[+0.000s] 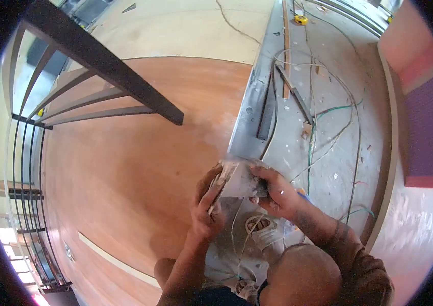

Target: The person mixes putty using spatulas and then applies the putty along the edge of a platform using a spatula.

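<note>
Both of my hands are close together above the edge of the reddish-brown board, at the lower middle of the view. My right hand (277, 191) grips a flat grey-white plate (239, 183) by its darker right side, thumb on top. My left hand (210, 204) is closed at the plate's left side, around a pale, smeared strip (229, 171) that touches or overlaps the plate. Whitish residue coats the left fingers. Whether strip and plate are one piece or two, I cannot tell.
The large reddish-brown board (124, 168) lies left of my hands. A dark metal frame (104, 66) juts over it. Rightward, loose cables (354, 107), dark metal bars (295, 94) and a yellow tape measure (300, 20) lie on the stained floor. My sandalled foot (258, 224) is below.
</note>
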